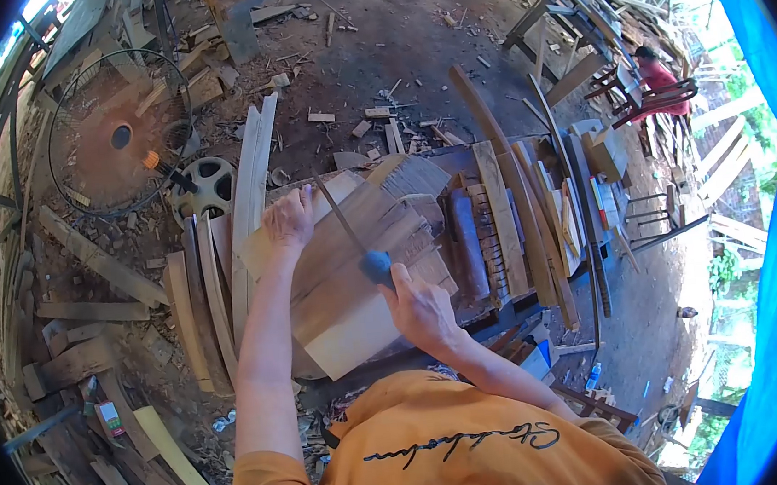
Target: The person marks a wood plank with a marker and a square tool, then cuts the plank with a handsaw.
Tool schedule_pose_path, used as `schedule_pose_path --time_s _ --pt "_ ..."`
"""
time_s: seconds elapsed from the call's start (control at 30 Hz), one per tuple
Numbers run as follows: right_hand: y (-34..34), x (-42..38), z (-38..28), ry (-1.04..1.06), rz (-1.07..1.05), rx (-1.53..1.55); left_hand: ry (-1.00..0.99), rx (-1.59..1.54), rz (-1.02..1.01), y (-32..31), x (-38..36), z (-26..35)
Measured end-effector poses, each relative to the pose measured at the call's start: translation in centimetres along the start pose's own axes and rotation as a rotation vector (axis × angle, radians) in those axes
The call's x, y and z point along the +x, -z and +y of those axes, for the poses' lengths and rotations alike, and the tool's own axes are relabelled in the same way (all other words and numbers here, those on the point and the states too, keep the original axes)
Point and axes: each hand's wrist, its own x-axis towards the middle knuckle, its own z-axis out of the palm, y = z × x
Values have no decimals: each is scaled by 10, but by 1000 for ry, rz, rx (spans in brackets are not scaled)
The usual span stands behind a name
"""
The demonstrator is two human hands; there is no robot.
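My right hand (422,313) is closed around the blue handle (375,267) of a tool with a long, narrow, dark metal blade (340,214). The blade points up and left across a wide wooden board (332,280), slanted over the bench. At the board's upper left edge, my left hand (288,219) has its fingers curled over the wood; its fingertips are partly hidden. Further curved-cut board pieces (412,178) lie against the board's far right side.
Long planks (250,190) flank the board on the left, with more planks (502,223) to the right. A wire fan guard (120,137) stands at upper left. Wood offcuts (322,117) litter the ground. A person in red (659,85) is at far right, near a blue tarp (773,301).
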Motion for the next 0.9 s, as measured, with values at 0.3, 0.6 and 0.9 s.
schedule_pose_path --time_s 0.3,0.6,0.9 --pt "33 20 -14 26 -73 -149 1 16 1 0 0 1" --pt "9 10 -11 -23 65 -111 -46 29 30 -12 0 -5" --pt "61 53 67 -251 260 279 -57 1 27 -4 0 -3"
